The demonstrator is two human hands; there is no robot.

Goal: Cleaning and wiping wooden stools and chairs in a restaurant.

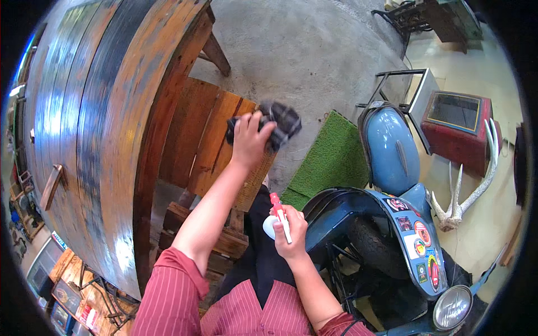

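In my left hand [249, 145] is a bunched dark cloth [285, 122], with a faint checked pattern and blurred edges. Hand and cloth are over the far right end of a wooden plank bench [206, 143]; whether the cloth touches the wood is hard to tell. Closer to my body, my right hand [293, 235] grips a white spray bottle [270, 227] by its neck. Its red and white trigger head [277, 206] points away from me. My fingers hide part of the bottle.
A large plank table [113, 105] rises along the left. On the right, a blue scooter body [391, 151] with stickers and a headlamp [453, 308] stands close to my right arm. Beyond are green artificial turf [332, 159], antlers [456, 210] and a red box [460, 147].
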